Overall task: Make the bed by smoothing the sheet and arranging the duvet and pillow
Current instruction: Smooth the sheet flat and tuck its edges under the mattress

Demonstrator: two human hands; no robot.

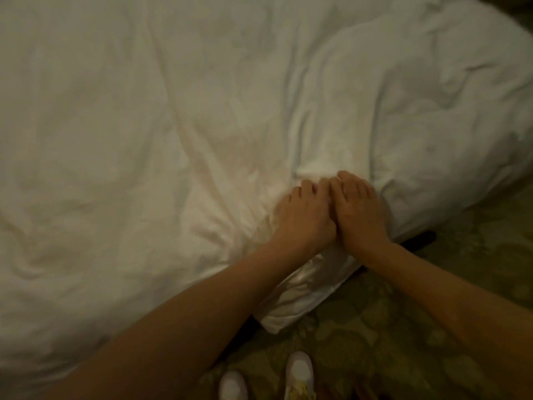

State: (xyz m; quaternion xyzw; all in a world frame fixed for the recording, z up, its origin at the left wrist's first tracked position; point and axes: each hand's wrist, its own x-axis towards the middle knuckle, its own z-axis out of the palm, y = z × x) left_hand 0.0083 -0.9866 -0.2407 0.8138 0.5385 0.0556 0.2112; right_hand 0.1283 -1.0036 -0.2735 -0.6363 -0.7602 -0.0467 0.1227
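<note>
A white, wrinkled duvet (202,111) covers the bed and fills most of the view. My left hand (302,217) and my right hand (360,209) lie side by side, palms down, on the duvet near the bed's near edge. Their fingers are slightly bent and press into a small bunched fold of the fabric (314,171). A shiny white edge of bedding (302,287) hangs over the side of the bed just below my wrists. No pillow is in view.
Green patterned carpet (403,327) lies beside the bed at the lower right. My two white shoes (300,373) stand on it close to the bed. A dark strip of bed base (418,241) shows under the duvet's edge.
</note>
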